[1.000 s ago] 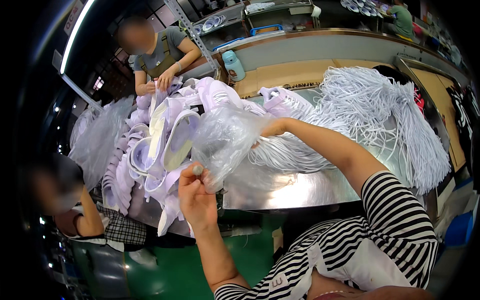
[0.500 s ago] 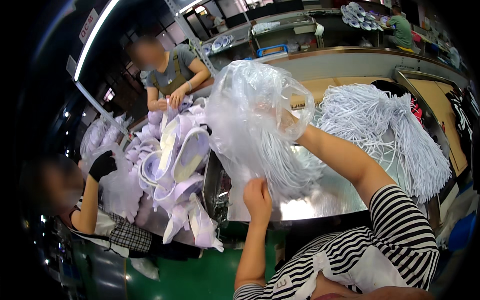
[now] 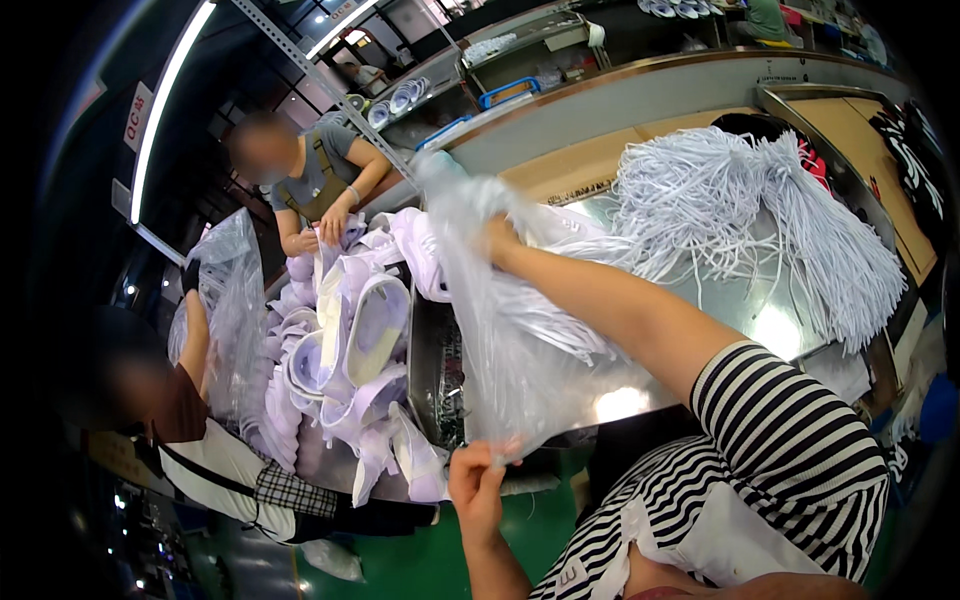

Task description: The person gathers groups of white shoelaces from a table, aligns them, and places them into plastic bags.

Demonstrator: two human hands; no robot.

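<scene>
Shoes (image 3: 375, 325) lie heaped at left; the left hand (image 3: 477, 485) pinches the near end of a clear bag (image 3: 490, 350) in the middle; the right hand (image 3: 497, 240), farther off, is blurry at the bag, and I cannot tell its grip; white laces (image 3: 760, 200) pile up at right.

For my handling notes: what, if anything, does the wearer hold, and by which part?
The left hand pinches the clear plastic bag at its lower end. The right hand is at the bag's blurred upper part; its hold cannot be told.
</scene>
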